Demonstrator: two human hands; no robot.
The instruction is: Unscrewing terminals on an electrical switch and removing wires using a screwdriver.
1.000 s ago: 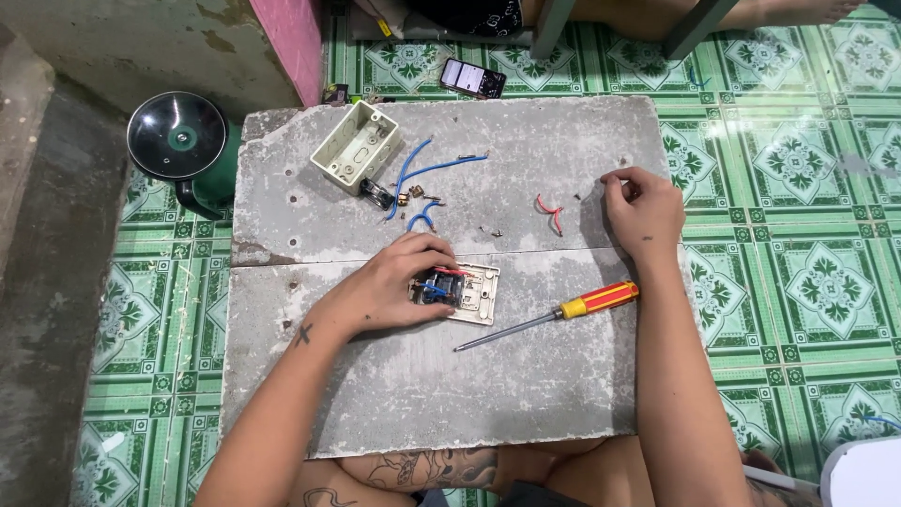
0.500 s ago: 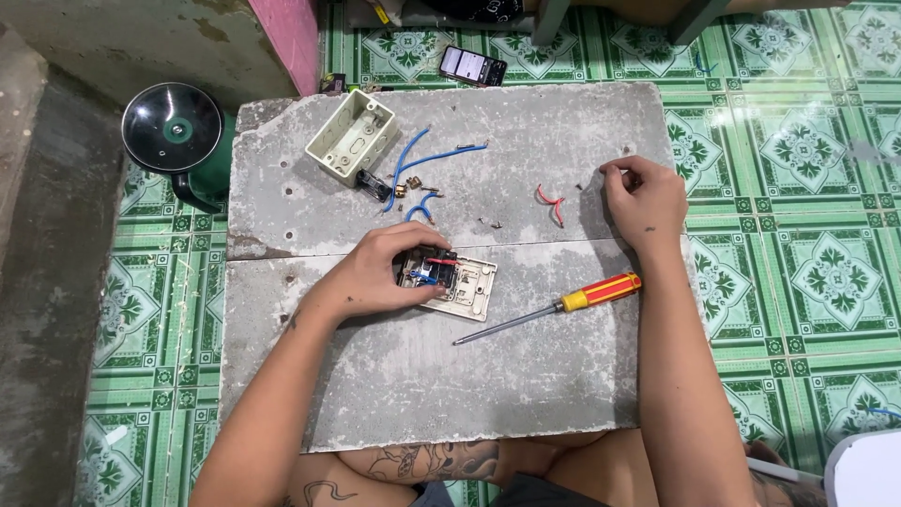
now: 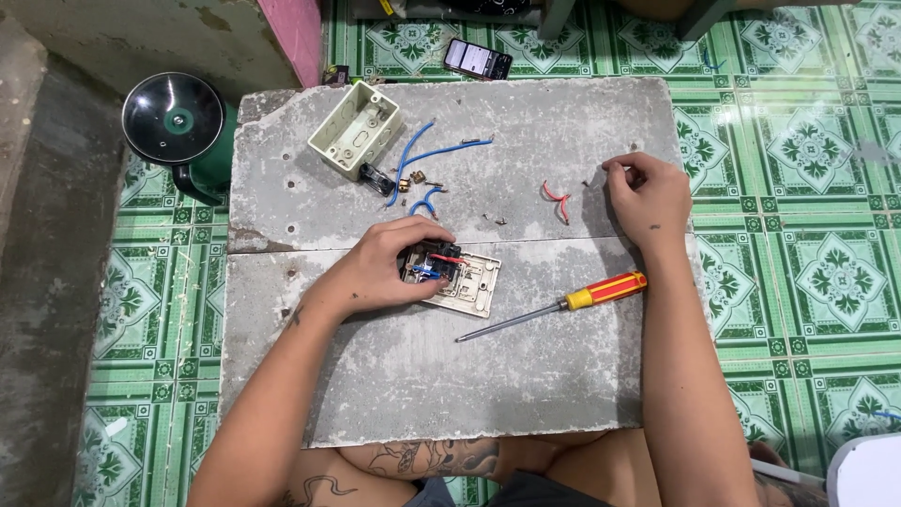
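Note:
My left hand (image 3: 383,267) grips a black switch module with red and blue wires, which sits on the back of a cream switch plate (image 3: 467,282) on the grey concrete slab (image 3: 413,366). My right hand (image 3: 646,195) rests at the slab's right side, fingertips pinched on something tiny near a small screw; I cannot tell what. A short red wire (image 3: 557,199) lies just left of it. A screwdriver with a red and yellow handle (image 3: 572,302) lies between my arms.
A cream wall box (image 3: 357,130), blue wires (image 3: 420,161) and small brass parts lie at the slab's back. A dark phone (image 3: 478,58) lies on the green tiled floor beyond. A green and black round device (image 3: 178,122) stands at the left.
My left hand shifted slightly on the switch module. My right hand stayed at the right side, fingers working at the small part. The camera view drifted a little.

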